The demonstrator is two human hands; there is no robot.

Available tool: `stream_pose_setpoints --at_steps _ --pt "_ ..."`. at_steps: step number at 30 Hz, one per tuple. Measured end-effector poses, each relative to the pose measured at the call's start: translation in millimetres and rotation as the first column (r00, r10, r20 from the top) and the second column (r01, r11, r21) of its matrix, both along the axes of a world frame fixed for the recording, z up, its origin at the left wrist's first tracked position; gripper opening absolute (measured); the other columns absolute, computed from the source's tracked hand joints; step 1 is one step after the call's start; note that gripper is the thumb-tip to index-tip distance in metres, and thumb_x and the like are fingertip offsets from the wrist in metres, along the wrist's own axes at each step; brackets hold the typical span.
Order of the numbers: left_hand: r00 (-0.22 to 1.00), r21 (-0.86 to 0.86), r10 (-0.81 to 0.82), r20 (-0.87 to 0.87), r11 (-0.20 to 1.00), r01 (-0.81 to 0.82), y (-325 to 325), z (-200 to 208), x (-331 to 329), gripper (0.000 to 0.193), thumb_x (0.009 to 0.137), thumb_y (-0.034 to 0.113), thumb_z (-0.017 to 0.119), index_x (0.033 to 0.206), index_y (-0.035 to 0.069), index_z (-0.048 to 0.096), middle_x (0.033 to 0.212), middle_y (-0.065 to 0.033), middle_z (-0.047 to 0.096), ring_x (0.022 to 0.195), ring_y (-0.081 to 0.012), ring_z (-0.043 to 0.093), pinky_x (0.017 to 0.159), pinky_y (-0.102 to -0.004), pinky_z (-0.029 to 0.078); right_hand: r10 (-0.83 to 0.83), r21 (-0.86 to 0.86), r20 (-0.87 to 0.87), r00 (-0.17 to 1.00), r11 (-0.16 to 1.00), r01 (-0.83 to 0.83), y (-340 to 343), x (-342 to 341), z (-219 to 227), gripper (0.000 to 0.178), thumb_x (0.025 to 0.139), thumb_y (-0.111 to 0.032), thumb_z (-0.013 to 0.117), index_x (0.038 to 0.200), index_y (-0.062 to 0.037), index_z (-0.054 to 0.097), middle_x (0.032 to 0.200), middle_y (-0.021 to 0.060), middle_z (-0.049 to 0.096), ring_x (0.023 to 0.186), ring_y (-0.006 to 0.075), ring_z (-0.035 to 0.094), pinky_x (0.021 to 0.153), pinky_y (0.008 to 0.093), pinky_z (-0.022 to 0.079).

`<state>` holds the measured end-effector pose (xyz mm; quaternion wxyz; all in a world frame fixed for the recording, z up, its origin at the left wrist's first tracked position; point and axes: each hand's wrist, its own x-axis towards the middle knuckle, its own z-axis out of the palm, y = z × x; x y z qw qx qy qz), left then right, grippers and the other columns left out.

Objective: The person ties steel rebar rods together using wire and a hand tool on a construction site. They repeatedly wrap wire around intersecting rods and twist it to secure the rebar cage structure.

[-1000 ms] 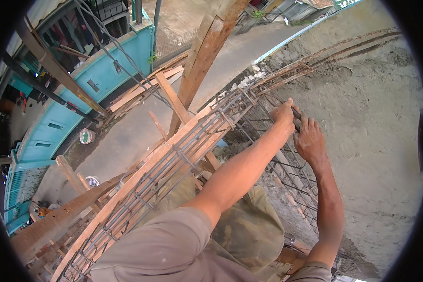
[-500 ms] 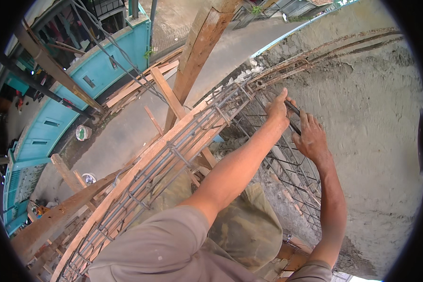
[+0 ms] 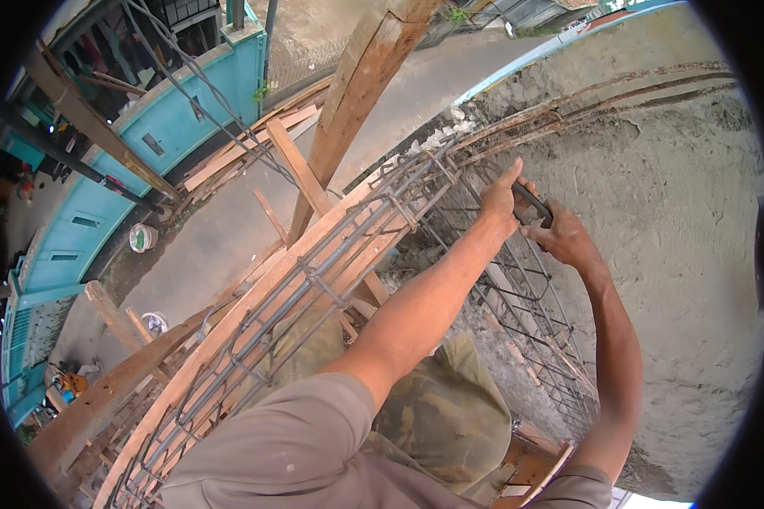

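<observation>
Side by side at the far corner of the rebar cage, both hands are on a dark, slightly curved metal bar; its exact kind is unclear. My left hand is closed around its far end, thumb pointing up and away. My right hand grips the nearer end, its thumb toward the left wrist. Below them runs a steel rebar cage with stirrups along the wall. Another rebar cage lies along wooden boards at the left and meets it near my left hand.
A rough grey plastered wall fills the right side. Wooden posts and planks surround the left cage. Down below are a paved lane, a turquoise wall and a white bucket. Rusty bars run along the wall top.
My right hand has swung outward to the right, its wrist turned and fingers curled more tightly. The dark bar's near end has shifted up and right. My left hand stays nearly in place.
</observation>
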<state>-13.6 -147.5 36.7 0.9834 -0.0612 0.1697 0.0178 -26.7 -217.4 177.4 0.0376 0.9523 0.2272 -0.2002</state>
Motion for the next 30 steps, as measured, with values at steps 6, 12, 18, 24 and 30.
stream_pose_setpoints --at_steps 6,12,18,24,30 --pt "0.949 0.022 -0.033 -0.313 0.999 0.042 -3.8 17.8 27.0 0.023 0.085 0.025 0.073 0.081 0.008 0.057 0.077 -0.0086 0.061 0.069 -0.0198 0.063 0.056 -0.0329 0.047 0.587 -0.523 0.584 0.561 0.800 -0.292 -29.6 14.8 -43.2 0.027 0.084 -0.015 0.060 0.107 -0.0023 0.053 0.081 0.0107 0.061 0.081 0.0282 0.065 0.070 0.0377 0.049" --pt "1.000 0.022 -0.007 -0.020 1.000 0.007 5.7 -2.5 1.7 0.021 0.086 0.024 0.072 0.083 0.009 0.057 0.073 -0.0028 0.058 0.073 -0.0195 0.064 0.064 -0.0327 0.052 -0.163 -0.108 -0.355 0.921 0.985 0.133 -3.3 34.4 -9.5 0.020 0.088 -0.021 0.061 0.090 -0.0013 0.058 0.064 0.0083 0.059 0.053 0.0210 0.059 0.052 0.0382 0.048" --pt "0.967 -0.122 0.042 0.251 0.992 -0.012 9.0 -18.1 -6.1 0.025 0.090 0.026 0.067 0.074 0.013 0.054 0.069 0.0002 0.054 0.068 -0.0178 0.060 0.064 -0.0353 0.053 -0.279 0.018 -0.401 0.873 0.950 0.312 -1.8 11.1 -8.4 0.030 0.085 -0.023 0.067 0.103 -0.0001 0.061 0.074 0.0083 0.062 0.062 0.0234 0.062 0.060 0.0373 0.051" --pt "0.968 0.020 0.007 -0.252 1.000 -0.002 5.0 17.2 19.4 0.027 0.089 0.023 0.068 0.073 0.009 0.052 0.069 -0.0033 0.052 0.061 -0.0172 0.057 0.055 -0.0328 0.048 0.518 -0.430 0.574 0.634 0.850 -0.304 -25.8 -4.0 -50.2 0.049 0.074 -0.006 0.061 0.122 0.0006 0.052 0.091 0.0132 0.063 0.089 0.0317 0.064 0.076 0.0429 0.052" --pt "0.990 0.108 -0.001 -0.142 0.994 0.016 6.9 -2.0 5.3 0.032 0.080 0.030 0.077 0.076 0.009 0.053 0.074 -0.0030 0.053 0.064 -0.0173 0.057 0.059 -0.0307 0.048 0.030 -0.018 -0.040 0.999 0.999 -0.031 -14.4 23.9 -33.9 0.017 0.081 -0.013 0.066 0.088 0.0015 0.060 0.067 0.0139 0.061 0.062 0.0286 0.064 0.060 0.0396 0.052"
